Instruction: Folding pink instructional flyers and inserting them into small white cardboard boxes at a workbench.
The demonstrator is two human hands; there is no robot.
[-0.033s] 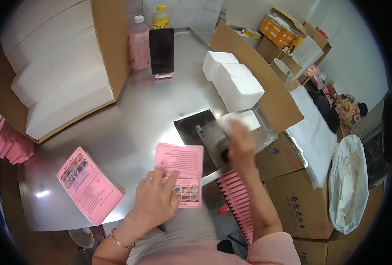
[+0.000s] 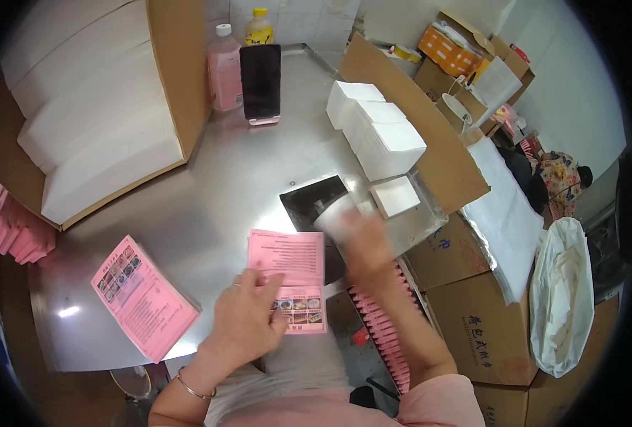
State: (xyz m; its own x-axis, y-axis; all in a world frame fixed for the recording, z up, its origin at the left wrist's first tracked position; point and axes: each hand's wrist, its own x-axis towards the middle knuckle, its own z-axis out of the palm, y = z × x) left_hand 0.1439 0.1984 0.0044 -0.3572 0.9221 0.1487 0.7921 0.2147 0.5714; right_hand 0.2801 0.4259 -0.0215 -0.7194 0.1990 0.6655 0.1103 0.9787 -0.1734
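My left hand [image 2: 248,313] holds down a pink printed paper sleeve [image 2: 287,252] at the table's front edge, its fingers over the fold. Small food pictures and lines of print cover the sleeve. My right hand [image 2: 365,249], blurred by motion, grips a white folded napkin [image 2: 336,215] just right of the sleeve, above a dark panel [image 2: 309,199] in the tabletop. Beyond that hand lies a small stack of white napkins [image 2: 395,196]. To the left of my left hand sits a thick stack of similar pink sleeves [image 2: 145,299].
Taller napkin stacks [image 2: 380,135] stand against a cardboard flap [image 2: 415,107]. A large carton of white paper [image 2: 109,171] fills the left. Behind are a phone on a stand [image 2: 261,84] and a pink bottle [image 2: 225,71]. Pink packets [image 2: 383,334] fill a box below the table's edge.
My right hand has moved left and toward me with the white napkin, away from the small stack and closer to the pink sleeve. My left hand has shifted slightly left.
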